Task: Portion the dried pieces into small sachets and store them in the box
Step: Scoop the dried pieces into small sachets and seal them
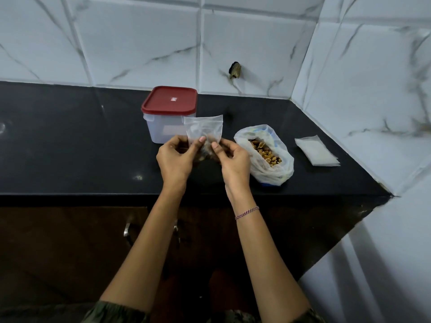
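**Sachet pinched in both hands, box closed just behind it**

My left hand (175, 157) and right hand (233, 159) each pinch the lower part of one clear sachet (204, 130) between thumb and fingertips, in front of the box (163, 129). The sachet stands upright, its long axis running up and away toward the box, with some brown pieces low inside (too blurred to count). The box sits just beyond it, slightly left, so my left hand is nearer. Its red lid (169, 100) is on, and I judge it must come off first. Right of the box lies the open bag (268, 176) of dried pieces, then the spare sachets (316, 151).
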`<state>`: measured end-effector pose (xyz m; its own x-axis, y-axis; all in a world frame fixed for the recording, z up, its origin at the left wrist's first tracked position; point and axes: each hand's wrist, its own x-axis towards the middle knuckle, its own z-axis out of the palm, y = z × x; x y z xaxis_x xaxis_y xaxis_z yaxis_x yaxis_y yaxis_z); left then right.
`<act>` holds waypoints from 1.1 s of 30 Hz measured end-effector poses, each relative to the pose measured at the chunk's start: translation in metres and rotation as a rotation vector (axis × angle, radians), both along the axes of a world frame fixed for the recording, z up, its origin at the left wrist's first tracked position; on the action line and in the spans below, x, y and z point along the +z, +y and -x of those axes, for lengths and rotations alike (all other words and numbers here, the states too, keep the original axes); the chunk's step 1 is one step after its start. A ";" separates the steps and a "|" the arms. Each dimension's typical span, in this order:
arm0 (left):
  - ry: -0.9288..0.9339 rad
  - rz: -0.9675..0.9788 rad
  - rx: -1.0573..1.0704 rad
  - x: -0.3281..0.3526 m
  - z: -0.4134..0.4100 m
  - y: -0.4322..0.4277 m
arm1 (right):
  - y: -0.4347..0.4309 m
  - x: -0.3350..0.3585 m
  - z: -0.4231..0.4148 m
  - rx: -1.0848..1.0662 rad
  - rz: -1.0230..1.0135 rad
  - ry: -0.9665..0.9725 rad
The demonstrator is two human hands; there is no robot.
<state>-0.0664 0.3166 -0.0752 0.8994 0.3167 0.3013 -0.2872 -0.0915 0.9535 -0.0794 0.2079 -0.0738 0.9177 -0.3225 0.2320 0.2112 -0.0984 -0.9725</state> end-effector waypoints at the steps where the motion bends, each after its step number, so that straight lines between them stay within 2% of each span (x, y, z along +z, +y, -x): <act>1: 0.005 0.020 -0.008 0.000 0.000 0.002 | 0.000 0.000 0.000 0.022 -0.034 0.013; 12: 0.112 0.113 -0.028 0.004 0.004 0.021 | 0.002 -0.003 -0.006 0.035 -0.090 0.103; 16: 0.237 0.129 -0.058 0.005 0.001 0.044 | 0.011 0.000 -0.007 0.026 0.041 0.091; 23: 0.390 0.020 -0.025 0.005 -0.002 0.083 | 0.042 -0.002 -0.012 0.077 0.253 0.119; 33: 0.439 -0.086 0.064 0.003 -0.005 0.106 | 0.067 -0.005 -0.017 0.118 0.407 0.136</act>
<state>-0.0616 0.4223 -0.0723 0.9273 0.3663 -0.0773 0.1520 -0.1797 0.9719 -0.0628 0.2749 -0.0791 0.9737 -0.1214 0.1926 0.1163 -0.4620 -0.8792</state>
